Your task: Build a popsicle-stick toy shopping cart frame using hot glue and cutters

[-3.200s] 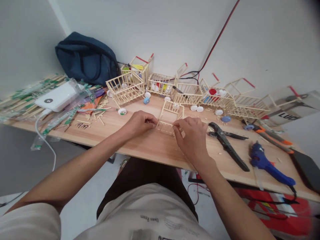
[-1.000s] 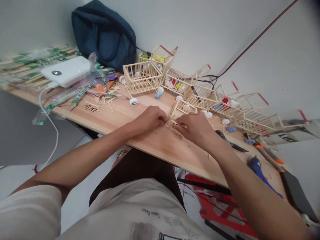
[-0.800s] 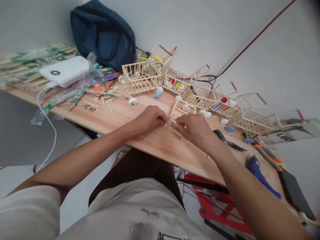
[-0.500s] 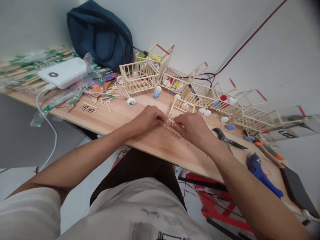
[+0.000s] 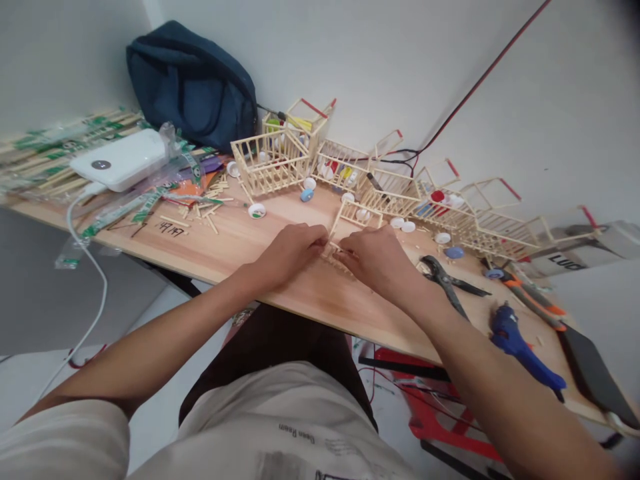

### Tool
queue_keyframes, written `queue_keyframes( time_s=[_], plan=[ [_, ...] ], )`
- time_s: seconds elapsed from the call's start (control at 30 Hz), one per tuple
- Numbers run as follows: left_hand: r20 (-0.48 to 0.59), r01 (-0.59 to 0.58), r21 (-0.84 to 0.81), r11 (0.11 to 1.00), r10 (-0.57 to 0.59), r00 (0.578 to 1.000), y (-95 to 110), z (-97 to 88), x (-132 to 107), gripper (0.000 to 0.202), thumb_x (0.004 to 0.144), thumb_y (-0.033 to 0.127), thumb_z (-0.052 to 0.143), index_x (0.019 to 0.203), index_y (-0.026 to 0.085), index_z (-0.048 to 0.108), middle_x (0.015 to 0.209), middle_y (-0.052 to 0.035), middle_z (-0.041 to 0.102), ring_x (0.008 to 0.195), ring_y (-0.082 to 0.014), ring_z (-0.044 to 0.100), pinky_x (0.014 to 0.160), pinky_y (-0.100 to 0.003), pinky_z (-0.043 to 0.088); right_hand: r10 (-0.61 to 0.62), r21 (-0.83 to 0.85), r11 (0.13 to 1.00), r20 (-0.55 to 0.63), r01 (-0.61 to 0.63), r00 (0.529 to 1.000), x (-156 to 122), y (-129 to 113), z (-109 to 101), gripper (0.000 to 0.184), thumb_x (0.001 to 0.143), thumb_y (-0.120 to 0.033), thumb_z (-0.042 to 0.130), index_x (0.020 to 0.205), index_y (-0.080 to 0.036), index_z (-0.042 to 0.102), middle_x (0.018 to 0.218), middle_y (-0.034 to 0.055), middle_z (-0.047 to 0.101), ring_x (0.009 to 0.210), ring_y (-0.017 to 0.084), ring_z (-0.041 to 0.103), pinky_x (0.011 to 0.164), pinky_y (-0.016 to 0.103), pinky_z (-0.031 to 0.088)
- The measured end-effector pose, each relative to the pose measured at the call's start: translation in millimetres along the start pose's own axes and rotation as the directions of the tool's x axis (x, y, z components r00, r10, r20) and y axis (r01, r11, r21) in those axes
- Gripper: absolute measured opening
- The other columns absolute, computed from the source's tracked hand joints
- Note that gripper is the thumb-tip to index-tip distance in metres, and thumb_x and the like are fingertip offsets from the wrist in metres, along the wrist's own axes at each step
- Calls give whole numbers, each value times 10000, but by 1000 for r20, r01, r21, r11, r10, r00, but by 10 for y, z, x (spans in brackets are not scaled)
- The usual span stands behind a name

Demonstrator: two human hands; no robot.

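Pale wooden sticks make up the small stick frame [image 5: 351, 215] that sits at the middle of the table [image 5: 300, 293], near its front edge, with one slatted side standing up and another flat on the board. The left hand [image 5: 293, 250] and the right hand [image 5: 373, 257] meet at its near corner, fingertips pinched together on the thin sticks there. The knuckles hide exactly which stick each tip grips.

A joint this slight probably wants light, even pressure from both sides. It would help to rest the wrists on the board so nothing twists, and to hold the upright side square to the flat one. Squeezing hard could snap a slat or skew the corner.

Just right of the hands lie black pliers [image 5: 447, 280], and beyond them a blue glue gun [image 5: 520, 343]. Behind, a row of stick baskets [image 5: 345, 167] runs along the wall, with bottle caps [image 5: 257, 211] scattered among them. Loose sticks [image 5: 200, 212], a white power bank [image 5: 117, 160] and a dark blue backpack [image 5: 195, 87] sit to the left.
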State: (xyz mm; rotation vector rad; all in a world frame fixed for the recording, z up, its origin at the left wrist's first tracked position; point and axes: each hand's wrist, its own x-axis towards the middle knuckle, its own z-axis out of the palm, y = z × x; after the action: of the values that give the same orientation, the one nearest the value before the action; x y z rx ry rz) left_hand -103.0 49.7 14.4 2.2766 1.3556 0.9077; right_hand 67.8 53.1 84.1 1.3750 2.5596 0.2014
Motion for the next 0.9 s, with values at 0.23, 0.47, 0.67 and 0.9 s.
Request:
queue_keyframes(
  time_s=[0.23,0.47,0.67,0.9],
  plan=[
    [65,-85,149,985,76,995,-64,65,7,149,924,182,473,867,172,610,789,-42,624,774,-202,566,689,-304,380,26,-27,999,14,-25,1000,-25,-57,-27,291,957,-315,489,852,-158,711,899,105,737,922,255,631,756,351,269],
    [45,-98,179,979,91,995,-48,46,6,173,918,151,467,836,170,617,764,-41,628,760,-192,574,682,-291,390,22,-26,999,-11,-23,1000,-54,-82,-27,314,967,-299,460,872,-139,714,932,132,736,939,273,631,771,371,292],
    [54,-113,173,978,105,993,-33,15,21,179,900,135,460,847,176,626,789,-44,658,785,-202,590,684,-293,407,-9,1,1000,-51,9,999,-49,-57,-6,292,950,-259,469,889,-130,724,935,145,738,926,275,637,784,375,316],
    [15,-141,101,985,140,990,22,-23,8,134,897,175,494,847,182,618,779,-20,637,735,-165,577,669,-261,408,-29,71,997,-102,36,994,-12,9,55,274,937,-252,493,902,-127,735,934,160,739,909,271,648,833,384,348]
  ],
)
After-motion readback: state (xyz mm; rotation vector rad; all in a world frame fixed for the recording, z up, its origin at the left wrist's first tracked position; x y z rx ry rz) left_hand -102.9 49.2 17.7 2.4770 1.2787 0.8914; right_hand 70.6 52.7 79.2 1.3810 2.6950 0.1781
